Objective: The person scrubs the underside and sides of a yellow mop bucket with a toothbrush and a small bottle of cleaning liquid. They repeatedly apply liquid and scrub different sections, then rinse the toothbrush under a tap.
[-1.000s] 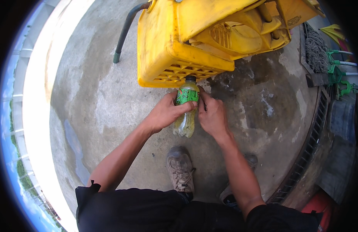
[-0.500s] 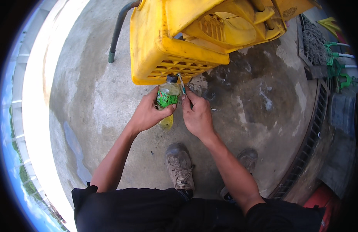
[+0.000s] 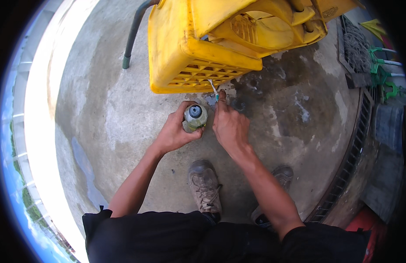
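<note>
My left hand (image 3: 174, 130) is wrapped round a clear plastic bottle (image 3: 192, 124), whose dark cap (image 3: 195, 111) points up toward me and shows a small hole in its middle. Most of the bottle's body and label is hidden under the cap end and my fingers. A toothbrush (image 3: 214, 89) with a white head and a teal and white handle is pinched in my right hand (image 3: 231, 125). Its head points up and away, just in front of the lattice face of a yellow plastic mop-bucket wringer (image 3: 211, 52); whether it touches the lattice I cannot tell.
A dark green-tipped tube (image 3: 128, 52) hangs at the bucket's left. Wet concrete floor (image 3: 295, 101) spreads to the right, bordered by a drain grate (image 3: 343, 184). Grey mop strings (image 3: 354, 46) and green-fitted handles (image 3: 380, 65) lie at the far right. My shoes (image 3: 203, 184) are below my hands.
My left hand has tipped the bottle so its cap now faces up toward me, and drawn it nearer. The toothbrush has moved slightly right, apart from the bottle.
</note>
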`<state>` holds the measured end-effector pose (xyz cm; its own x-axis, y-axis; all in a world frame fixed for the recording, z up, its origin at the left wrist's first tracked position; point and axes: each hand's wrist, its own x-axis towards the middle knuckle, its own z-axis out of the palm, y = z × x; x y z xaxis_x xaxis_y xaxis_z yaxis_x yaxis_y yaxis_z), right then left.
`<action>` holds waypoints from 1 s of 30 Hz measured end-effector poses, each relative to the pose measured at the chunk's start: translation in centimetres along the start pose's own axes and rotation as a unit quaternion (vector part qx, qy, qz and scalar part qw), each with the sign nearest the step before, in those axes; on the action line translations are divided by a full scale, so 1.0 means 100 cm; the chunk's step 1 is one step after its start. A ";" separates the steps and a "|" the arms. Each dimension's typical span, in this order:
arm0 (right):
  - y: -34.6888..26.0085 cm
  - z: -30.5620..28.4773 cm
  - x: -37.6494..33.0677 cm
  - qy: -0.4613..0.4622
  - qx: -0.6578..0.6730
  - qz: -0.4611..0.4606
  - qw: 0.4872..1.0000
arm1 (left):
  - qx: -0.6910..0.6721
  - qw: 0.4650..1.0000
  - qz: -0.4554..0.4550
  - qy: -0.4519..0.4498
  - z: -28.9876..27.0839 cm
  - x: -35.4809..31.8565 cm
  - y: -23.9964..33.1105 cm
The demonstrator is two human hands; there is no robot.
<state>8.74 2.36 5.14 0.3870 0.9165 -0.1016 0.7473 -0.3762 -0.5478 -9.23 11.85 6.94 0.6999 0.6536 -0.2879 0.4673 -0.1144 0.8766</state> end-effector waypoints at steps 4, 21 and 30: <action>-0.011 -0.013 0.010 -0.029 -0.008 0.012 0.999 | 0.006 1.000 0.013 0.015 0.002 0.000 -0.009; -0.006 -0.014 0.010 -0.065 0.254 0.064 0.963 | 0.022 0.997 0.041 0.064 0.003 0.004 -0.037; -0.015 -0.018 0.010 -0.040 0.361 0.043 0.931 | 0.020 0.998 0.017 0.057 0.002 0.003 -0.034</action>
<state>9.01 3.61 7.36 0.3656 0.9053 -0.2164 0.1473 -0.2859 -0.9469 -10.53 12.25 3.79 0.6509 0.7293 -0.2108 0.4678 -0.1666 0.8680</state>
